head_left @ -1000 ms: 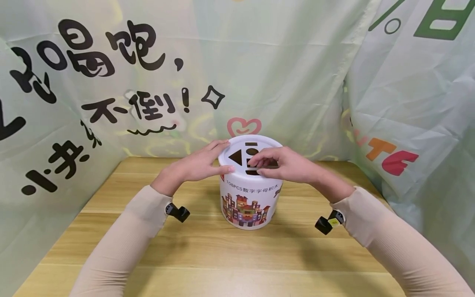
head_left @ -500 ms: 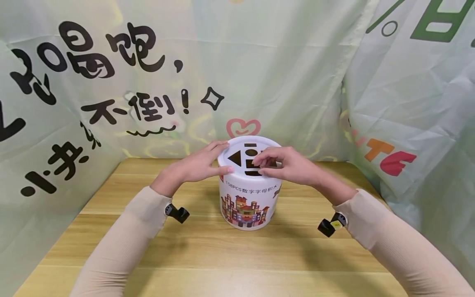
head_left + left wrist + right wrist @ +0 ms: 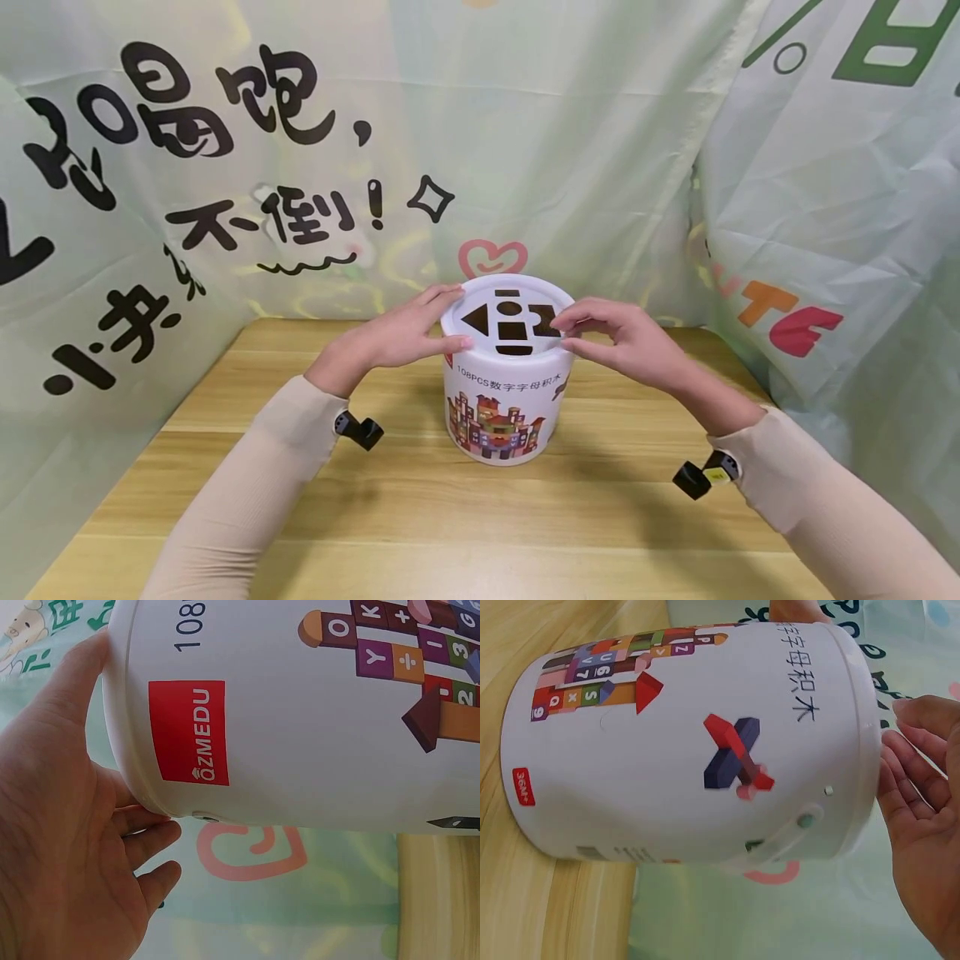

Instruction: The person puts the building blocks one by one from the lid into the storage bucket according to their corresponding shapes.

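Observation:
A white lidded bucket (image 3: 504, 412) of toy blocks stands upright on the table, with printed coloured blocks on its side. Its lid (image 3: 480, 298) has several dark cut-out holes: a triangle, a circle, a square and others. My left hand (image 3: 393, 333) rests on the lid's left rim, thumb at the front and fingers spread toward the back. In the left wrist view, the hand (image 3: 71, 802) lies against the rim beside a red label. My right hand (image 3: 618, 337) is at the lid's right edge, fingers loosely bent near an arch-shaped hole, with nothing visible between them.
The bucket stands toward the back of a wooden table (image 3: 420, 533). Behind it and at both sides hang printed cloth curtains (image 3: 570, 167). A folded-down handle (image 3: 780, 836) shows on the bucket's side in the right wrist view.
My right hand has moved right, from over the middle of the lid to its right edge, baring the square and arch-shaped holes. The left hand and bucket have stayed in place.

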A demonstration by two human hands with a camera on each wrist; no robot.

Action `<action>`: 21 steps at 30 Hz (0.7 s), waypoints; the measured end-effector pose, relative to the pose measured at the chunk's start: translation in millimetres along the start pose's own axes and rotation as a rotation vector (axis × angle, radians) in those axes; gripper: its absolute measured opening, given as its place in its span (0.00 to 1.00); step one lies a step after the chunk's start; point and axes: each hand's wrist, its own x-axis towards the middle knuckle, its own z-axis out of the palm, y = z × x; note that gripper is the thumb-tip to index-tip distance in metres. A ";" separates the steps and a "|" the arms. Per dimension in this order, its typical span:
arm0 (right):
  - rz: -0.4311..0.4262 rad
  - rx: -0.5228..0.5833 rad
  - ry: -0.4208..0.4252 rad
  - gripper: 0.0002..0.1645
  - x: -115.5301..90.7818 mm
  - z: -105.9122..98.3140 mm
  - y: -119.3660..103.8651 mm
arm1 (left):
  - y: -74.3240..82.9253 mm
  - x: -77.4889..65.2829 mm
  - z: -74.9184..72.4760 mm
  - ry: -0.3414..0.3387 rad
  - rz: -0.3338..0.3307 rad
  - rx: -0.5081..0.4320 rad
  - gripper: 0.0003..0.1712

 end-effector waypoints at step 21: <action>0.233 -0.161 0.060 0.16 -70.3 -36.6 20.6 | 1.7 1.1 -1.2 -0.005 -0.002 0.003 0.57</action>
